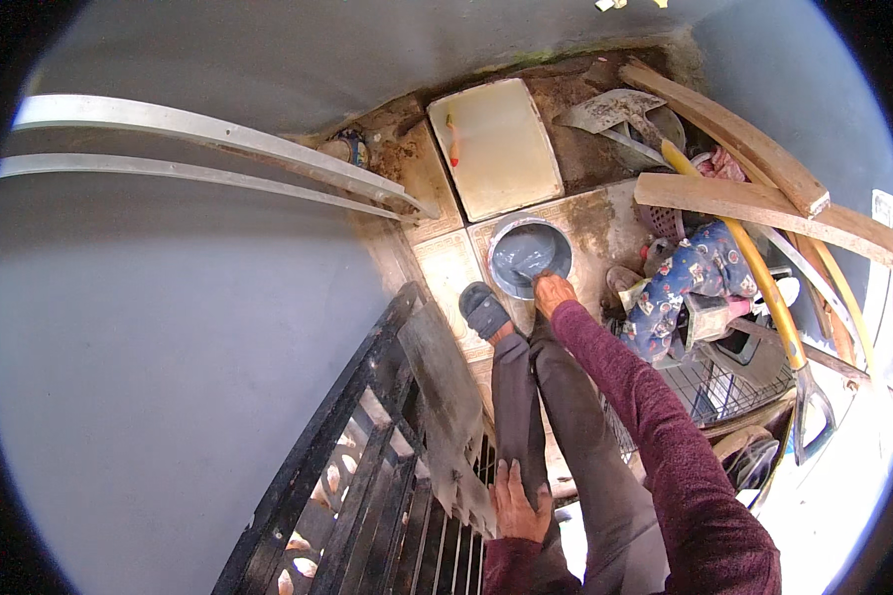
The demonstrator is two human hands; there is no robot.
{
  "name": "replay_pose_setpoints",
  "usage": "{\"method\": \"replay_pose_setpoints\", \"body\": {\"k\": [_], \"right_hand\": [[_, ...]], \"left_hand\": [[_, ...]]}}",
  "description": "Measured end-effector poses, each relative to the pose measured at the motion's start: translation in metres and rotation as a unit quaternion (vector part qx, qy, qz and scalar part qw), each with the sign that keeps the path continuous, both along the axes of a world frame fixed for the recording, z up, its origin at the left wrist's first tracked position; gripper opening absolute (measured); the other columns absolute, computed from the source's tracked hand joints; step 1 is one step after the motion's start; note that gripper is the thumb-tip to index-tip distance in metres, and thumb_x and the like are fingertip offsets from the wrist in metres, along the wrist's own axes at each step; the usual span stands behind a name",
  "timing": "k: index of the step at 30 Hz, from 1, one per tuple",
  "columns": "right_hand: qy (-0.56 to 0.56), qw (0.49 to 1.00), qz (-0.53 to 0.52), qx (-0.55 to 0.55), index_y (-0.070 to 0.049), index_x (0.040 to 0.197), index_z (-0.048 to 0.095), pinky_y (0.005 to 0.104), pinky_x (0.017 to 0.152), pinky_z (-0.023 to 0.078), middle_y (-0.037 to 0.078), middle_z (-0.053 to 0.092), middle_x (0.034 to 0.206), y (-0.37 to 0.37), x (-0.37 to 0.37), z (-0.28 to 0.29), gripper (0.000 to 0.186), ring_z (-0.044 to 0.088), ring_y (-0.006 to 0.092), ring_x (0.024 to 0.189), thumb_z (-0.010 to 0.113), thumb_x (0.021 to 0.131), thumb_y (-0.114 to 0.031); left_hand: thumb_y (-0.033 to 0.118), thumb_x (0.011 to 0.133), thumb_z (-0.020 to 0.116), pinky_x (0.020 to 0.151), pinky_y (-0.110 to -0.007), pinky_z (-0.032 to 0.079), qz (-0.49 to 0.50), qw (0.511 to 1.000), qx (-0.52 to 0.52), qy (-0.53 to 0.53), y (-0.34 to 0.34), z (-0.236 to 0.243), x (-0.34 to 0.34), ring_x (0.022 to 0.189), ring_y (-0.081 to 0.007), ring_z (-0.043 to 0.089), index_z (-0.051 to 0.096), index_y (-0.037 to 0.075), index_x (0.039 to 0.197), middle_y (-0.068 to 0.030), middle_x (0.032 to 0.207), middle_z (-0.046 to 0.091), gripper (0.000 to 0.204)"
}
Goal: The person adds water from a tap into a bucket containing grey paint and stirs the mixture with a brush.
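Note:
My right hand (554,293) is at the near right rim of a round bucket (493,260), its fingers curled closed. What they grip is hidden; it could be the rim or a thin thing dipping inside. Grey liquid (528,248) with a shiny surface lies in the bucket. My left hand (521,508) rests flat on my left leg, fingers stretched out and holding nothing. Just beyond the bucket is a rectangular basin (506,188) of cloudy, pale yellowish liquid. In it lies a slim thing with an orange-red end (453,149).
At left, two pale metal bars (218,134) lean across the grey wall. A black slatted gate (352,466) stands beside my left leg. On the right are wooden planks (754,203), a yellow-handled shovel (759,283), patterned blue cloth (685,288) and a wire rack (729,389).

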State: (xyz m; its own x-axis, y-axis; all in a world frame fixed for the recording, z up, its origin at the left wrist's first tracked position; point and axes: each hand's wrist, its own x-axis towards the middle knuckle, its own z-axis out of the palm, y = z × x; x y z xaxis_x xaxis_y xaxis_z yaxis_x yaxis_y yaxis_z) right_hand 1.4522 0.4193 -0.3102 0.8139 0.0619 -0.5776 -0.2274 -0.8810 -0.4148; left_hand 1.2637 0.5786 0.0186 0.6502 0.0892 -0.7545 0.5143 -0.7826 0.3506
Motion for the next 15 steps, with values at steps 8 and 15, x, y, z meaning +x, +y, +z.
{"method": "replay_pose_setpoints", "body": {"k": [8, 15], "right_hand": [[-0.049, 0.990, -0.121, -0.055, -0.001, 0.101, 0.058, 0.0466, 0.072, 0.052, 0.021, 0.058, 0.100, 0.013, 0.019, -0.009, 0.022, 0.063, 0.0392, 0.085, 0.051, 0.081, -0.005], [-0.066, 0.993, 0.054, -0.082, 0.000, 0.104, 0.057, 0.0423, 0.074, 0.053, 0.016, 0.057, 0.100, 0.025, 0.009, 0.005, 0.024, 0.062, 0.0325, 0.095, 0.051, 0.083, -0.007]], "left_hand": [[0.031, 0.081, 0.059, 0.106, -0.054, 0.029, -0.118, 0.988, 0.086, 0.045, 0.009, -0.039, -0.031, 0.132, -0.0403, 0.034, 0.036, 0.003, 0.137, -0.0240, 0.141, 0.037, 0.067], [0.033, 0.083, 0.053, 0.109, -0.053, 0.026, -0.138, 0.984, 0.053, 0.098, 0.017, -0.064, -0.032, 0.133, -0.0391, 0.034, 0.032, 0.003, 0.139, -0.0232, 0.143, 0.035, 0.067]]}}
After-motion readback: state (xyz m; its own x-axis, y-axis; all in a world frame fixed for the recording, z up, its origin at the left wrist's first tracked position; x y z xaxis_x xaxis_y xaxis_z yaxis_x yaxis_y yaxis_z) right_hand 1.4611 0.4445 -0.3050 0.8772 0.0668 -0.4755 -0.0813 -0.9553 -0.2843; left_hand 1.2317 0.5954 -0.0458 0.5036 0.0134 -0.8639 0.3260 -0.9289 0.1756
